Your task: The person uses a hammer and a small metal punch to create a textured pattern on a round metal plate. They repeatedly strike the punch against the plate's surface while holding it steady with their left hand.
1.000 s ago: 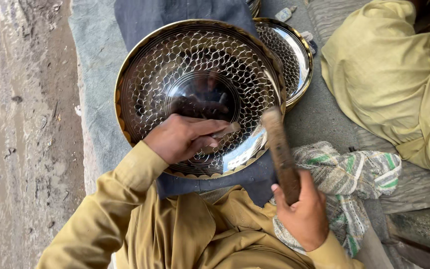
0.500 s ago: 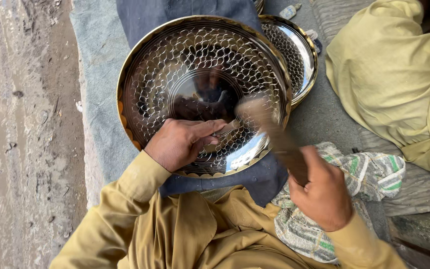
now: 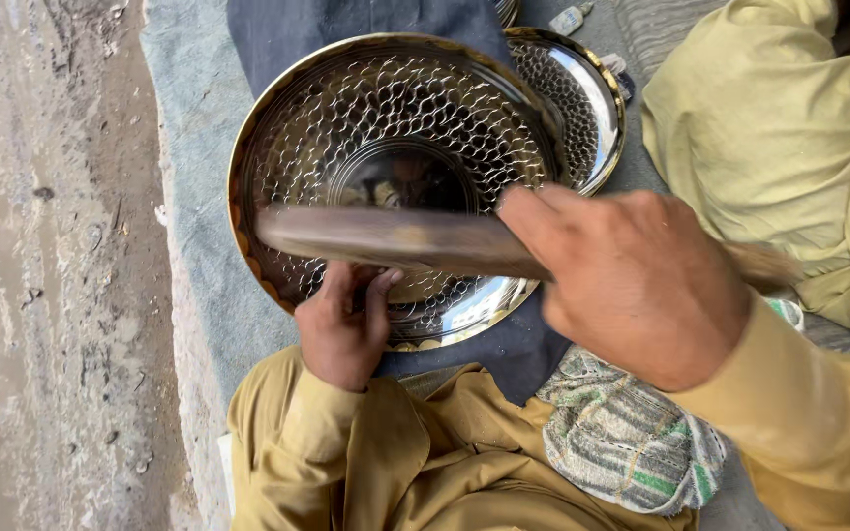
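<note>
A large round shiny metal tray point(image 3: 395, 108) with a hammered scale pattern lies on a dark blue cloth point(image 3: 287, 39) in front of me. My left hand point(image 3: 341, 329) rests on the tray's near rim, fingers curled; whether it still pinches the small tool is hidden. My right hand point(image 3: 632, 280) is raised close to the camera and grips a wooden mallet point(image 3: 395, 238), whose blurred length crosses over the tray from right to left.
A second patterned metal tray point(image 3: 592, 108) lies partly under the first at the upper right. A folded green-and-white cloth point(image 3: 632, 442) sits on my lap. Another person's leg in yellowish cloth point(image 3: 789, 128) is at the right. Muddy ground point(image 3: 51, 265) spreads at the left.
My right hand has swung the wooden mallet up and leftward, from beside the tray to across it near the camera. My left hand stays at the near rim.
</note>
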